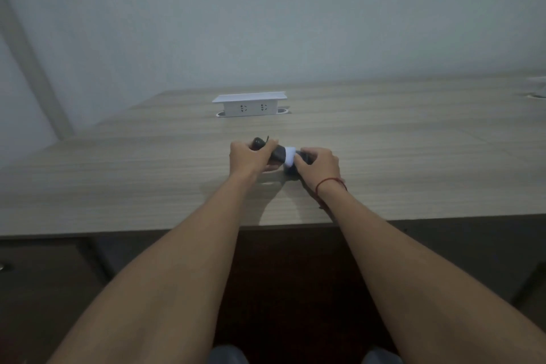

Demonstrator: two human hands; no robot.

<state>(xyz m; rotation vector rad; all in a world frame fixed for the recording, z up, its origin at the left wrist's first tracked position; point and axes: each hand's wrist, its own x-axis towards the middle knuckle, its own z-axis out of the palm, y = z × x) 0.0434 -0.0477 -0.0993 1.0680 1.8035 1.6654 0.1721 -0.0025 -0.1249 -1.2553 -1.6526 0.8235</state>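
Observation:
A dark cylindrical object (276, 153) with a white band (289, 155) round its middle is held just above the wooden table (413, 162). My left hand (249, 158) grips its left part, whose rounded dark end (259, 142) sticks out past the fingers. My right hand (317, 164) grips the right part, fingers curled round it, and a red string circles that wrist. What the object is stays unclear in the dim, blurred view.
A white pop-up socket box (249, 108) with two outlets stands at the table's far middle. A pale object (538, 87) lies at the far right edge. A grey wall rises behind. The table's front edge runs below my forearms, and dark drawers sit under it.

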